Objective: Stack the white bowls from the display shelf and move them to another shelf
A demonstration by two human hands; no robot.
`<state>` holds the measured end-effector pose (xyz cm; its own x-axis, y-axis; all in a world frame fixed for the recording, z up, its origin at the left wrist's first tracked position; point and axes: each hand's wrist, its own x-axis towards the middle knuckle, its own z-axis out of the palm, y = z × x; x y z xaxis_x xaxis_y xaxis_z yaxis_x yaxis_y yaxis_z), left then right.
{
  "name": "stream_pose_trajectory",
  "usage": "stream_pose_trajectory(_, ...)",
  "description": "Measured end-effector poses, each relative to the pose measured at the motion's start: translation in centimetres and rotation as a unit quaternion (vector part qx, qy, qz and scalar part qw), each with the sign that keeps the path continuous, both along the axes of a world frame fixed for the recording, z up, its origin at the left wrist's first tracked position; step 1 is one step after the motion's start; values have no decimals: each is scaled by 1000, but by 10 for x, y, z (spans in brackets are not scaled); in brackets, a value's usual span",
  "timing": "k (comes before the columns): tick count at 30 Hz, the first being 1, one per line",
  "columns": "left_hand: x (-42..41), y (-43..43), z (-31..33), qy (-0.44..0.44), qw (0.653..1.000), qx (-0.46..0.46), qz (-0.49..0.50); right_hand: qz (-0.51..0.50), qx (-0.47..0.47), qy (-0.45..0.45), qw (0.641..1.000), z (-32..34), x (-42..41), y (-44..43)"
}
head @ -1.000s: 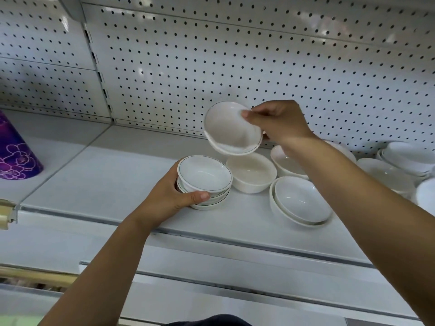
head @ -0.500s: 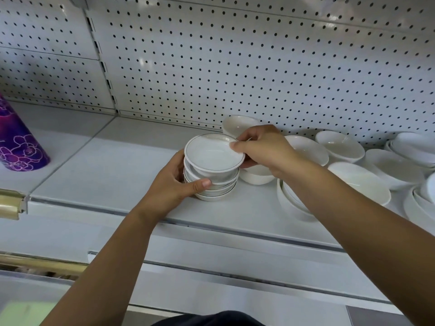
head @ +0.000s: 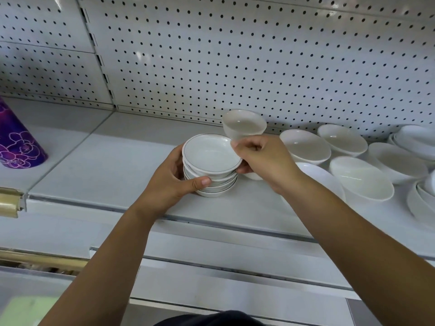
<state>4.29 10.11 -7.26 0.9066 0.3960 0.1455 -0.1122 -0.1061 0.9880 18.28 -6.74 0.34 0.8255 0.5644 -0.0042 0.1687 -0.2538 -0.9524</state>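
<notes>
On the shelf (head: 106, 165), the grip of my left hand (head: 174, 182) wraps the bowl stack (head: 221, 184); my right hand (head: 261, 161) pinches the top bowl (head: 210, 154) by its rim. Loose bowls (head: 360, 180) crowd the stack's 3 o'clock; a purple cup (head: 16, 142) stands at 9.

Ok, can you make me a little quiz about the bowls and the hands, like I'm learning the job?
1. True or false: the left hand holds the stack of bowls.
2. What colour is the cup at the far left? A purple, B green, C red.
3. Which hand pinches the rim of the top bowl?
Key: 1 true; 2 A; 3 the right hand.
</notes>
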Motion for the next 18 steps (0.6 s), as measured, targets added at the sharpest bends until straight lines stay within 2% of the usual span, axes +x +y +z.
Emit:
stream_pose_trajectory(4, -1, -1, 2, 0, 1000, 1, -7, -39, 53, -4, 998, -11, -17, -19)
stream_pose_trajectory(9, -5, -4, 5, 5, 1000, 2, -23, -55, 6, -82, 995, -44, -51, -43)
stream_pose_trajectory(14, -14, -13, 12, 1, 1000, -19, -13, 48, 27, -19, 998, -70, -58, -41)
stream_pose_trajectory(18, -17, -21, 18, -1, 999, -40, 28, 43, 77, 13, 996, -76, -52, -28)
